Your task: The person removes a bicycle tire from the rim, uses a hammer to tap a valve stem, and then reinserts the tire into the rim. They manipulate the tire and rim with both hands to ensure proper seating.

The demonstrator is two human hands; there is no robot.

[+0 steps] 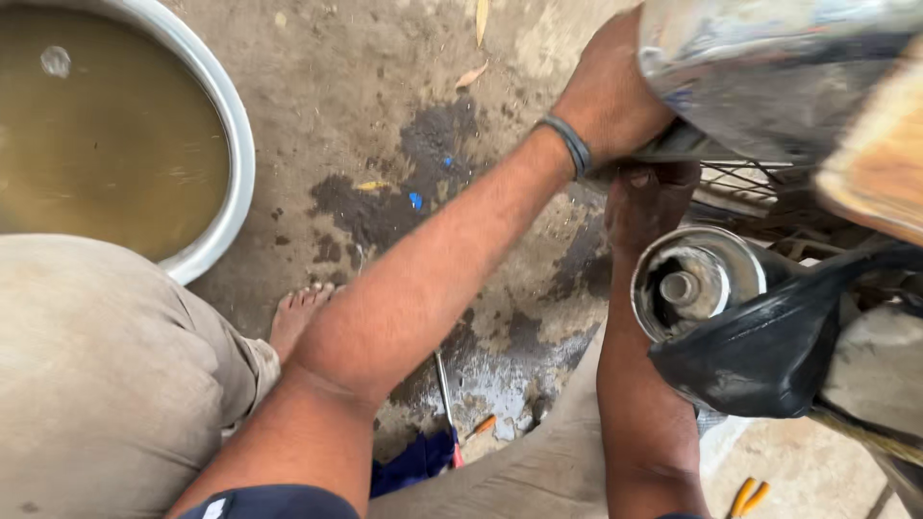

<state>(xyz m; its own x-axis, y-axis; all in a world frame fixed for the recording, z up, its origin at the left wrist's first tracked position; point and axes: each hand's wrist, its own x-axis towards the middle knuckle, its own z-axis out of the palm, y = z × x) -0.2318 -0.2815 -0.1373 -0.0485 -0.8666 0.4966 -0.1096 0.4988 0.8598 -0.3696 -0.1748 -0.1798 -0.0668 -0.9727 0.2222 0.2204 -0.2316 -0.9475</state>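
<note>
Right now your left hand [611,91] reaches across to the upper right, a dark band [567,144] around its wrist, and it presses against the underside of a shiny metal body panel [769,58] of what looks like a motorbike; its fingers are tucked out of sight behind the metal edge, so I cannot tell whether they are closed on anything. Your right hand [646,197] rises just below it, touching the same dark edge where wire spokes [740,178] show, and its fingers are also hidden, so its hold is unclear. Just beside your right wrist sits a round chrome exhaust end [694,281], with a black rubbery flap [769,346] draped over its lower right side. On the stained concrete floor [385,86] between your forearms lie a thin metal rod [444,389] and a small orange-handled tool [481,426], near a dark blue cloth [413,463]. Yellow plier handles [748,497] show at the floor's lower right edge. At the upper left corner stands a large pale basin [226,106] of murky brown water, well apart from both hands. Your bare foot [298,315] rests on the floor beside your bent knee [106,375].
</note>
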